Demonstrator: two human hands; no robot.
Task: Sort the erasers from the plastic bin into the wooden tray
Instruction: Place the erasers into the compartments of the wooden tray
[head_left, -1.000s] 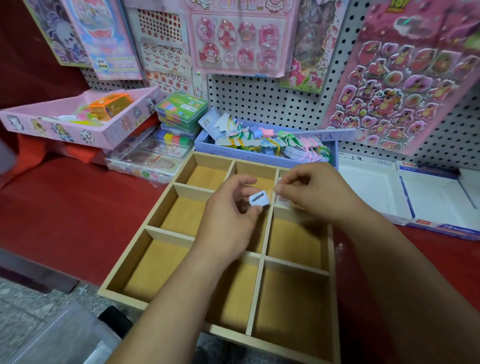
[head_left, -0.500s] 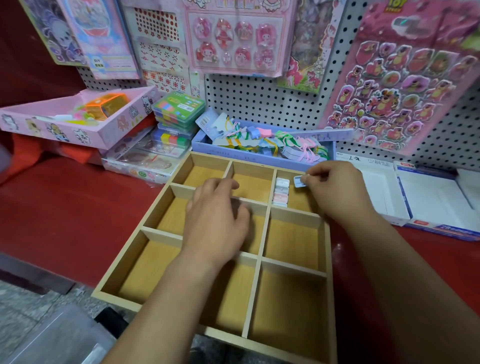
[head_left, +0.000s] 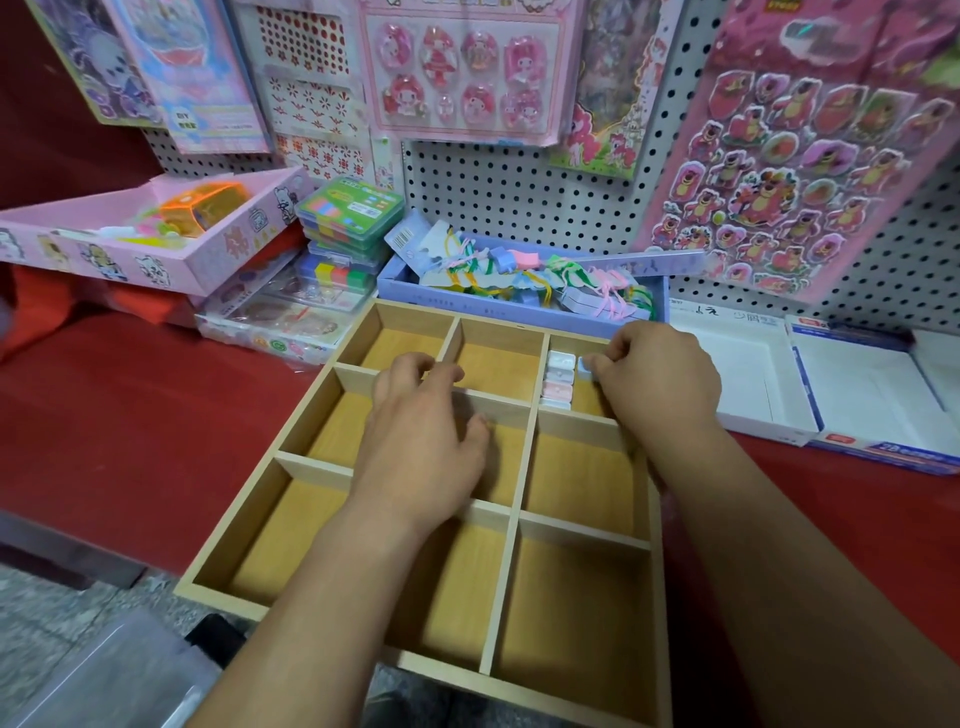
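Note:
A wooden tray (head_left: 306, 410) with nine compartments lies on the red counter. In its far right compartment several small pastel erasers (head_left: 559, 378) stand in a column along the left wall. My right hand (head_left: 657, 371) hovers over that compartment and pinches a pale blue eraser (head_left: 585, 365) just right of the column. My left hand (head_left: 423, 431) rests over the tray's middle with relaxed fingers and holds nothing. A translucent plastic bin (head_left: 104, 675) shows blurred at the bottom left, below the counter edge.
A blue box (head_left: 467, 301) of coloured string tags sits right behind the tray. Stacked plastic cases (head_left: 350, 213) and a pink box (head_left: 218, 249) stand at the left. White open boxes (head_left: 748, 384) lie at the right. Sticker sheets hang on the pegboard (head_left: 509, 197).
My hands have parted from the tray's middle. My right hand carried the small eraser to the far right compartment, and my left hand, which held it a second ago, sank empty over the tray.

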